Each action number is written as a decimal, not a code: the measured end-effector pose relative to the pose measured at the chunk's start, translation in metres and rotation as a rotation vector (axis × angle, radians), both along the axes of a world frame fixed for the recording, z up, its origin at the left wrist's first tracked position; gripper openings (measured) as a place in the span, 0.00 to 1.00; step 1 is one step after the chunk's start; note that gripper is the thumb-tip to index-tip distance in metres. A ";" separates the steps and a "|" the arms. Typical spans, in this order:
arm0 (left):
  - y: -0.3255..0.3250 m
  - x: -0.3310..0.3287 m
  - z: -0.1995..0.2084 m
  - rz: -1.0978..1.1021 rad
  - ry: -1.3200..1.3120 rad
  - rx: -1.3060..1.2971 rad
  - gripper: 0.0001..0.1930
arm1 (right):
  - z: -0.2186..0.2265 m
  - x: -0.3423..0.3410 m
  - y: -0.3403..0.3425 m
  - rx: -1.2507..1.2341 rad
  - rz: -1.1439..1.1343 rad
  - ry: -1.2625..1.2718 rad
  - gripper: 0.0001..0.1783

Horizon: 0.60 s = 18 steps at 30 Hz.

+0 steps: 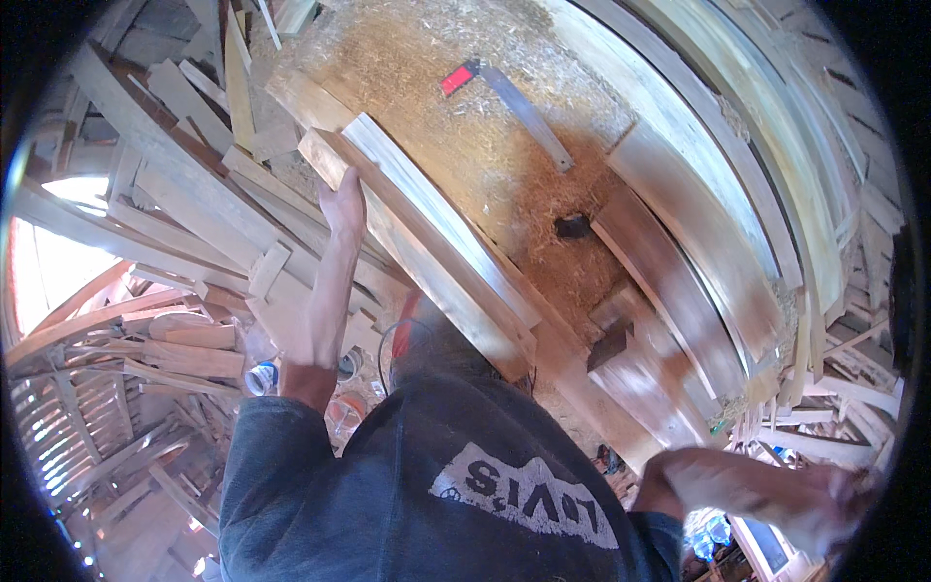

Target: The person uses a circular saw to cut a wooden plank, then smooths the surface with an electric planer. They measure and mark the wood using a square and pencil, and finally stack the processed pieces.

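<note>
My left hand (342, 202) grips a thick wooden beam (419, 247) near its far left end. The beam lies slantwise along the near edge of the bench, running down toward my body. Right beside it is a second, paler wooden board (441, 218). My right hand (842, 500) is stretched far out to the right, at the rim of the picture and away from the beam. Motion blurs its fingers, so what they do is hidden. On the sawdust past the beam rests a try square (514, 105) with a red handle and a metal blade.
Sawdust and shavings (567, 184) cover the bench around a dark opening (572, 226). Several boards (693, 209) lie along its right side. Stacked planks (194, 209) crowd the left. Below my left arm stand small containers (346, 412). A blue plastic item (711, 533) is near my right forearm.
</note>
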<state>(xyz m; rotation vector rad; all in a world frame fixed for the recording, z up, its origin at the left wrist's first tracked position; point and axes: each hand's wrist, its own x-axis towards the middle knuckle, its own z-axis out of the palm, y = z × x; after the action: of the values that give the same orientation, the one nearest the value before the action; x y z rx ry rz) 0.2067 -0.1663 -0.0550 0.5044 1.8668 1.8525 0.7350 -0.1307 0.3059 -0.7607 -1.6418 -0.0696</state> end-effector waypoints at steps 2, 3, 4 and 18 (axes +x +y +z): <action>-0.010 0.010 0.002 0.057 -0.207 -0.011 0.30 | -0.081 0.001 -0.011 -0.391 -0.259 0.143 0.17; -0.022 0.011 0.009 0.098 -0.285 -0.018 0.29 | -0.135 0.000 -0.024 -0.616 -0.312 0.193 0.17; -0.034 0.007 0.002 0.110 -0.353 0.019 0.28 | -0.184 -0.010 -0.046 -0.839 -0.355 0.200 0.17; -0.071 -0.016 -0.041 -0.364 -0.303 -0.502 0.53 | -0.338 -0.150 -0.213 -1.526 -0.642 0.623 0.08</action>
<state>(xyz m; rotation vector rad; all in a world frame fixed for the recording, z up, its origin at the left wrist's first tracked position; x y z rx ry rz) 0.1908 -0.2374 -0.0965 0.3346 1.7971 1.1036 0.5853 -0.3433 -0.0320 -2.1432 -0.5452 0.9641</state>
